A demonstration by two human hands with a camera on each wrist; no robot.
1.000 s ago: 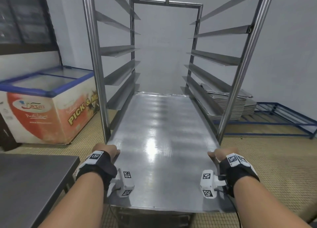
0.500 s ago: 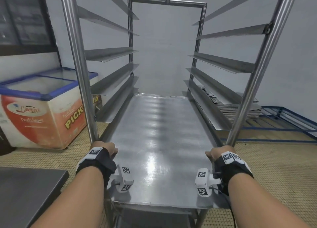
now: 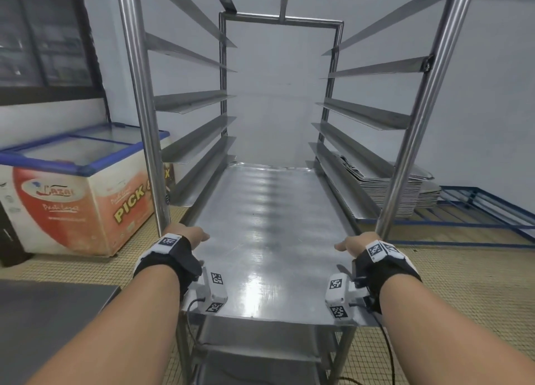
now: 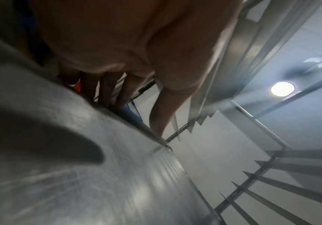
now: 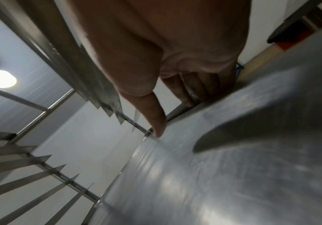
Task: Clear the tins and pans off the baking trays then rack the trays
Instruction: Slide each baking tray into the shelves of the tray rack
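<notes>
Sliding baking tray [image 3: 269, 239] into rack [image 3: 139, 100], far end already on lowest side runners, near end overhanging. Left hand [image 3: 185, 235] and right hand [image 3: 357, 244] clasping long edges, thumbs on top, fingers curled under. Keep level, push evenly, avoid skewing.

The head camera looks forward and down along the baking tray [image 3: 260, 239] into the rack [image 3: 139, 109], while both wrist cameras sit close above that tray, facing along it toward the ceiling light [image 4: 282, 88].
</notes>
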